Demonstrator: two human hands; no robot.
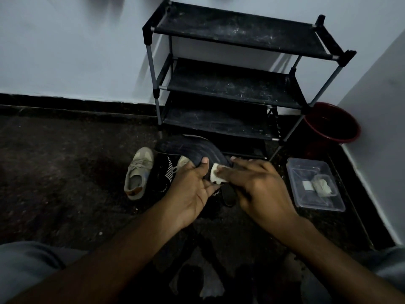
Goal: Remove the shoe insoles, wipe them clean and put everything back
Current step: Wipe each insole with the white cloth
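Two hands on one thing, then? Where is it?
— Yes. The dark ribbed shoe insole (190,148) is lifted off the floor in front of the black three-tier fabric shoe rack (236,29). It arches up and away from the person.

How does the left hand (192,189) have it?
— Palm turned up, thumb (203,163) laid on the upper face near the insole's edge. The fingers go underneath, so the insole sits pinched between thumb and fingers.

And the right hand (256,187)?
— Its fingers (230,171) are stretched out nearly straight, pressing a small white wipe (215,174) flat against the insole, just beside the left thumb. The wipe lies under the fingertips, with its near corner showing. I cannot tell where the right thumb is.

Anything below the hands?
— A black rounded strip hangs there; whether it is the insole's heel end or a separate piece, I cannot tell.

What lies around?
— On the dark speckled floor, a beige lace-up sneaker (138,172) lies to the left. Beside it, partly behind the left hand, is a black shoe with white stripes (164,174). A clear rectangular plastic container (302,194) holding small pale items sits to the right, by the wall. A red round basin (350,128) stands in the corner, next to the rack.
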